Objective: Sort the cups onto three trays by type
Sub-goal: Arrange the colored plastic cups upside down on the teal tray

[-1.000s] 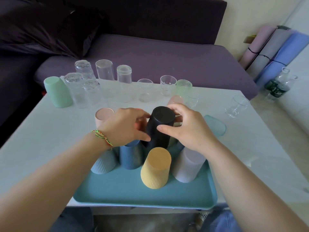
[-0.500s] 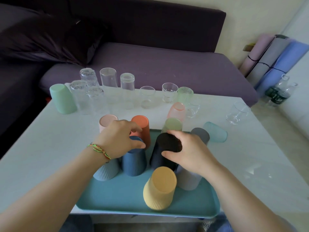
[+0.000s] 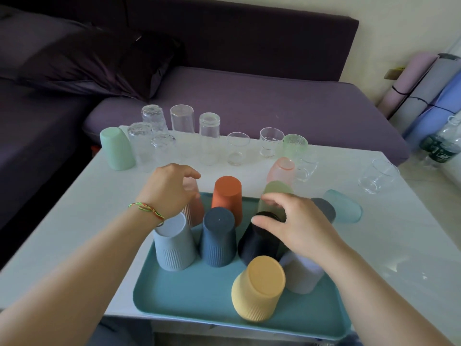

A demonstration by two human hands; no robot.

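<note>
Left fingers point(image 3: 190, 174): arched and slightly apart over the pink ribbed cup point(image 3: 195, 211). They are blurred, so I cannot tell whether they touch or clamp it.
Right fingers point(image 3: 270, 198): loosely spread, with the thumb lying on the upturned base of the black cup point(image 3: 257, 245). They are not wrapped round it.
Pink ribbed cup: directly under the left hand point(image 3: 169, 193), at 11 o'clock of the teal tray point(image 3: 189, 303). I cannot tell whether it is on the rim or just off it.
Axis: the pink ribbed cup stands upright, mouth down and base up, so the fingers come at it from above.
Nearer hand: the left, probably. The right hand point(image 3: 299, 223) is at 1 o'clock of the tray, and the orange cup point(image 3: 227, 193) and navy cup point(image 3: 218, 238) stand between it and the pink one.
Black cup: mouth down on the tray near its centre, leaning a little toward 9 o'clock, just beside the navy cup.
Tray load: blue-grey cup point(image 3: 173, 248) at 9 o'clock, yellow cup point(image 3: 257, 288) at 6 and lilac cup point(image 3: 303, 275) at 4. All are ribbed and mouth down.
Off tray: mint cup point(image 3: 117, 148) at 10 o'clock of the table point(image 3: 74, 208), clear glasses point(image 3: 182, 118) in a row along 12.
Step, judged: the ribbed cups are being gathered on this tray, and the pink one looks like the next to go on.
Risk: the cups are packed close, so a sideways nudge could tip the leaning black cup.
</note>
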